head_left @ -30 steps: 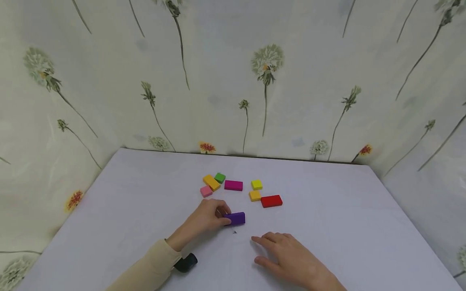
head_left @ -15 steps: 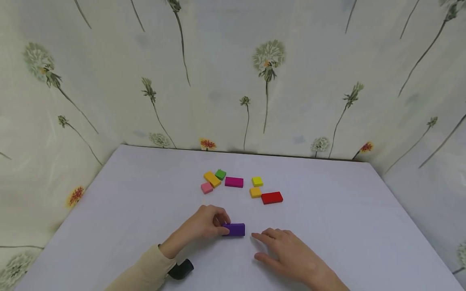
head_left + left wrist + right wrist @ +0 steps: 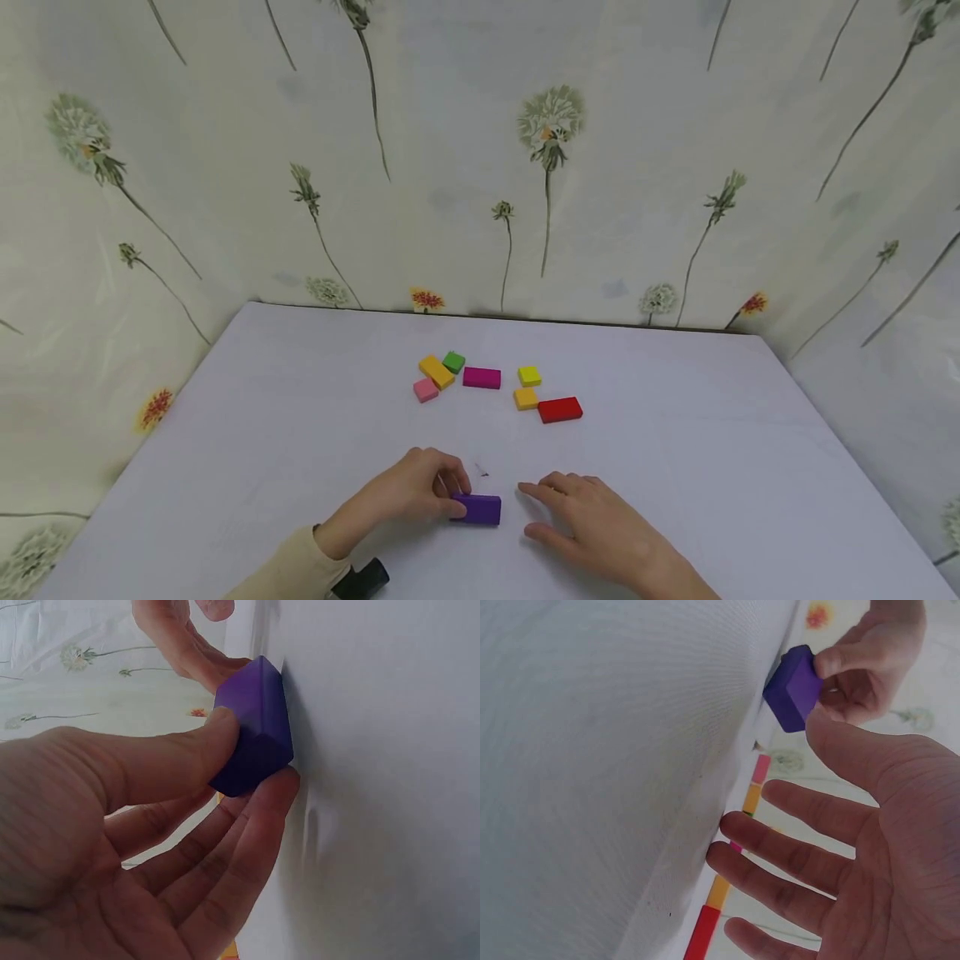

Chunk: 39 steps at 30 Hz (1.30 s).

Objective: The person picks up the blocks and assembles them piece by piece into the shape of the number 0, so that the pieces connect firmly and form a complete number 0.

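Observation:
A purple rectangular block (image 3: 481, 510) lies near the front middle of the white table. My left hand (image 3: 420, 487) pinches its left end between thumb and fingers. The left wrist view shows the thumb on one side of the purple block (image 3: 259, 720) and fingertips at its lower end. To the right, my right hand (image 3: 588, 525) rests with fingers spread and holds nothing. A small gap separates it from the block in the head view. The right wrist view has the purple block (image 3: 795, 688) beyond the thumb of my right hand (image 3: 832, 832).
Farther back lie pink (image 3: 425, 390), orange (image 3: 437, 372), green (image 3: 453, 362), magenta (image 3: 482, 378), yellow (image 3: 529, 376), yellow-orange (image 3: 526, 398) and red (image 3: 560, 410) blocks. A dark mark (image 3: 482, 471) shows on the white tabletop (image 3: 712, 442). Flowered cloth (image 3: 450, 167) hangs behind.
My left hand has drawn the purple block toward the front edge of the table, uncovering the dark mark behind it. My right hand has stayed nearly still, and the other blocks have not moved.

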Available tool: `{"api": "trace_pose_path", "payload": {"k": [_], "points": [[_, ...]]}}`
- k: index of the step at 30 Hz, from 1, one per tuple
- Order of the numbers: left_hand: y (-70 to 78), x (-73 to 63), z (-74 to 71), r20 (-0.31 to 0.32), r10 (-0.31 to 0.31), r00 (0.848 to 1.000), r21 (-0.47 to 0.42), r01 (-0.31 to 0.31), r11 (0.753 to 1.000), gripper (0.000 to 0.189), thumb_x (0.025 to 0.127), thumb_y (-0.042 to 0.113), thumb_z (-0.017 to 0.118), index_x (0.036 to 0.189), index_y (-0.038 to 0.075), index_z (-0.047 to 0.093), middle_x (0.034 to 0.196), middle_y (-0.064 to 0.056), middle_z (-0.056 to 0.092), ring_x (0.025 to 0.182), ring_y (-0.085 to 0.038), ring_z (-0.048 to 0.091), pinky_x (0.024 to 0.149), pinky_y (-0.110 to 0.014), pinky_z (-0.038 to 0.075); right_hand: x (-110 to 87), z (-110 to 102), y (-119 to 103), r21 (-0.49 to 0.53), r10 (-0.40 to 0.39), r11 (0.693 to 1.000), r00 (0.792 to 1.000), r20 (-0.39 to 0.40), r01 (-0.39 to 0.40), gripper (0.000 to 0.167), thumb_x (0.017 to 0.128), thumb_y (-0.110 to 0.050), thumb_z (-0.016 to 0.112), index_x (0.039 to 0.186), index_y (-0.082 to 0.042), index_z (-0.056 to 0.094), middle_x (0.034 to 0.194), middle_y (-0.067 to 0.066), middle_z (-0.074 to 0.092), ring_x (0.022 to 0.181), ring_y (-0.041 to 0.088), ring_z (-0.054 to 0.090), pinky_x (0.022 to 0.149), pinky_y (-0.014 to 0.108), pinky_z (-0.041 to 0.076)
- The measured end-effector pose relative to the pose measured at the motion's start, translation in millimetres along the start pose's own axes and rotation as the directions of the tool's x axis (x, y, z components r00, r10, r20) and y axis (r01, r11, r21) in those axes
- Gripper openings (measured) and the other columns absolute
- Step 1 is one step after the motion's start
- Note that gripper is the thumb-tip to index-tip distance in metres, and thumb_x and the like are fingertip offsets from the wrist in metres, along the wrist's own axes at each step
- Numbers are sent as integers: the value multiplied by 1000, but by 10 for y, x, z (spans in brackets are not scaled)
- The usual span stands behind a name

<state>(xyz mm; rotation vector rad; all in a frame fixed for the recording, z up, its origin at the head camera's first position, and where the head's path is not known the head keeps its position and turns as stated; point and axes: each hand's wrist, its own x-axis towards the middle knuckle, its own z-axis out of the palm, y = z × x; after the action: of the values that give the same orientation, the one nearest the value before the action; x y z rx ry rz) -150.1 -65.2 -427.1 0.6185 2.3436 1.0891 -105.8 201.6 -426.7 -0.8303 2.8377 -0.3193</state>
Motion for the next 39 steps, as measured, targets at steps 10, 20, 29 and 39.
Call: {"api": "trace_pose_path", "payload": {"k": [10,20,29,39], "points": [[-34,-93,87,34,36,999,-7,-36,999,13,84,9,77,94,13,70,80,9,62,72,-8,56,68,-23,48,-14,3,6,1,-9,1000,1000,-23,9,53,94,-57,55,133,-22,62,117,-3,63,110,19,58,96,49,45],[-65,-146,148,12,81,997,0,-81,997,12,85,10,76,97,8,74,80,7,55,71,-5,53,65,-20,47,-4,11,-7,9,0,1000,1000,2,0,52,93,-55,57,133,-22,62,117,-3,63,108,19,58,95,49,45],[-108,-203,220,21,118,993,-8,-118,993,15,84,11,77,97,5,76,79,11,55,69,-1,53,64,-18,47,-7,9,-4,2,-16,1000,1000,-17,16,55,94,-60,51,133,-22,61,118,-4,62,110,19,57,95,48,46],[-137,-221,244,-5,118,993,-29,-118,993,18,84,13,78,100,7,76,84,11,58,71,-1,54,64,-19,48,19,-8,28,15,-16,1000,1000,-16,16,56,94,-60,52,133,-22,61,116,-5,62,105,16,58,93,47,47]]}}
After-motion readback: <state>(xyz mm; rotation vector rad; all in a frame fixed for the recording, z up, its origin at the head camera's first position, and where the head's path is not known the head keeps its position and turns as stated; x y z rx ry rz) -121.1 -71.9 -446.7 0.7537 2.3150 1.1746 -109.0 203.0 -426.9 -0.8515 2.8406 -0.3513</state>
